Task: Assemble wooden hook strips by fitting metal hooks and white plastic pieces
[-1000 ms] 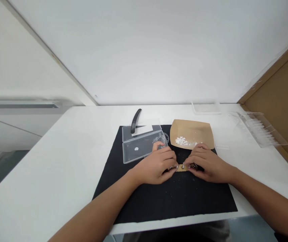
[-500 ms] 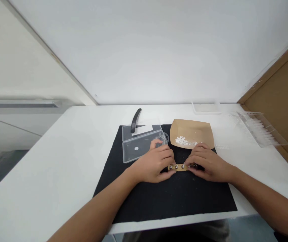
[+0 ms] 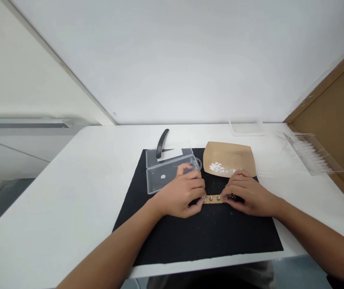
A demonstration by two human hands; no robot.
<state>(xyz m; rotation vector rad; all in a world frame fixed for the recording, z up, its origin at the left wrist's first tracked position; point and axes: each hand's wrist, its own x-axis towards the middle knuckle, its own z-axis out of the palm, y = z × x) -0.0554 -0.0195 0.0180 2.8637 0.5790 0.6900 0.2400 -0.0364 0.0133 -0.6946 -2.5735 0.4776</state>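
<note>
A narrow tan strip (image 3: pixel 215 200) with several shiny round metal pieces in a row lies across the black mat (image 3: pixel 214 237). My left hand (image 3: pixel 185 194) is at the strip's left end, thumb and fingertips closed around the leftmost metal piece, index finger bent upward. At the other end, my right hand (image 3: pixel 247 195) pinches the strip between thumb and fingers. A small dark shiny part shows under the right fingers, too covered to name.
Behind my left hand lies an open clear plastic case (image 3: pixel 156 178) with a dark curved handle-like piece (image 3: pixel 161 143) on its lid. A brown paper tray (image 3: pixel 229 151) holds small white bits (image 3: pixel 217 167). Clear nail-shaped tips (image 3: pixel 309 154) lie at the right.
My left hand has slid slightly left along the strip, uncovering a bit more of it. My right hand stays in place.
</note>
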